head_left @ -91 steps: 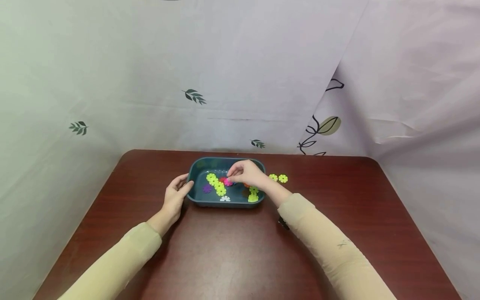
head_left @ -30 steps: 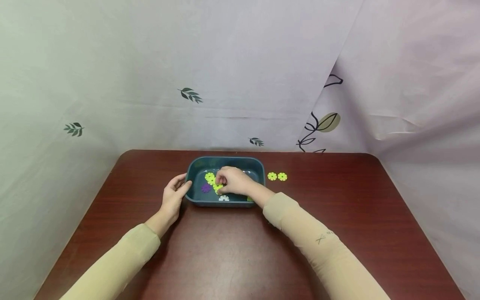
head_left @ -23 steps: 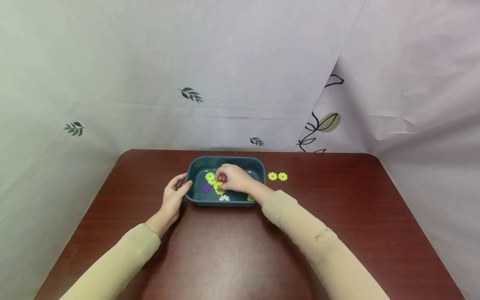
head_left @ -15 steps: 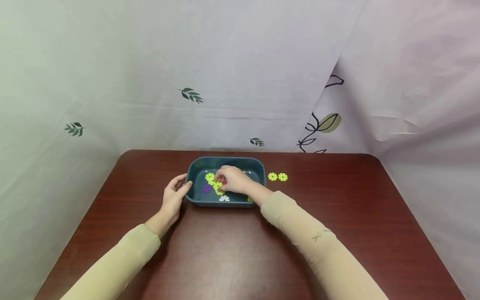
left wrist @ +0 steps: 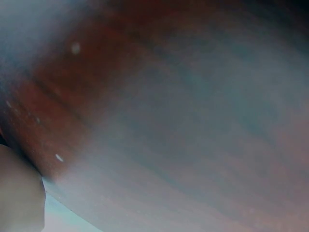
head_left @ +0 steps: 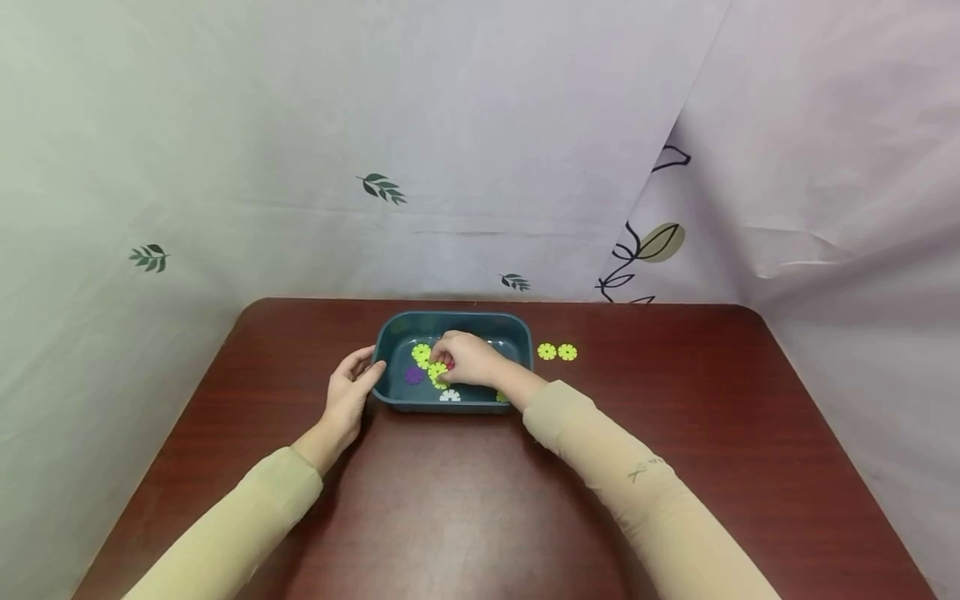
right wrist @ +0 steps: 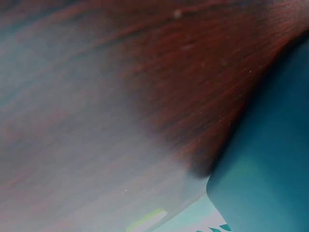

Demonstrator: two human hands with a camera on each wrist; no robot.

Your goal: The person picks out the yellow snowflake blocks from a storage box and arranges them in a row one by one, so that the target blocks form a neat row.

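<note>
A dark teal plastic basin (head_left: 453,408) stands on the table with several notched, flower-shaped plastic discs in it. My left hand (head_left: 349,392) grips its left end, thumb over the rim. Inside the basin is my right hand (head_left: 468,360), fingers bent, tips and thumb at the yellow discs (head_left: 422,356). A pink-red disc (head_left: 451,365) shows between its fingers and thumb; whether anything is pinched is unclear. Left of these lies a purple disc (head_left: 415,376), and a white disc (head_left: 450,396) is at the near wall. My right hand and wrist hide the basin's right part.
Two yellow discs (head_left: 557,352) lie side by side on the brown table (head_left: 450,500), just right of the basin. A pale curtain (head_left: 450,150) with leaf prints hangs behind the table. Both wrist views show mostly blurred tabletop; the basin's side (right wrist: 270,154) fills the right wrist view's right edge.
Since three seconds ago my right hand has moved left and lower inside the basin, to the yellow discs. Over the last second it stays nearly still. My left hand keeps its grip.
</note>
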